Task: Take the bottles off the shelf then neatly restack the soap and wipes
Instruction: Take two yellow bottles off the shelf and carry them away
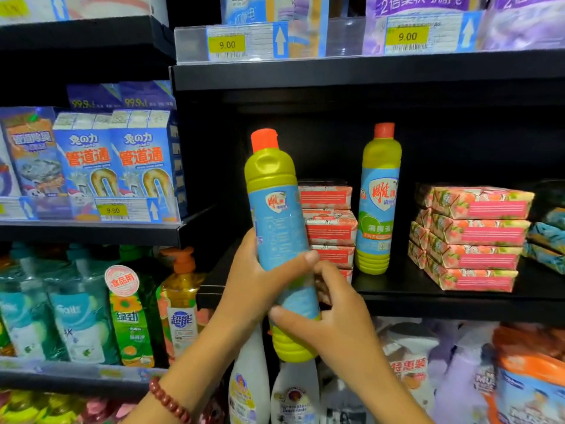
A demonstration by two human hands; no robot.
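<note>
A yellow-green bottle [279, 228] with a blue label and orange cap is held upright in front of the black shelf [428, 295]. My left hand [253, 276] grips its middle, thumb across the label. My right hand [333, 313] grips its lower part, just above the ribbed base. A second, identical bottle [377, 200] stands on the shelf. Behind the held bottle is a stack of pink soap bars [330, 228]. To the right lies a taller stack of soap bars [472, 237]. Blue-patterned wipe packs [547, 237] lie at the far right edge.
Blue drain-cleaner boxes [113, 166] fill the left shelf, with dish-soap bottles [128, 310] below. White bottles [247, 384] and refill pouches [519, 377] stand under the black shelf. Price tags [227, 44] line the shelf above.
</note>
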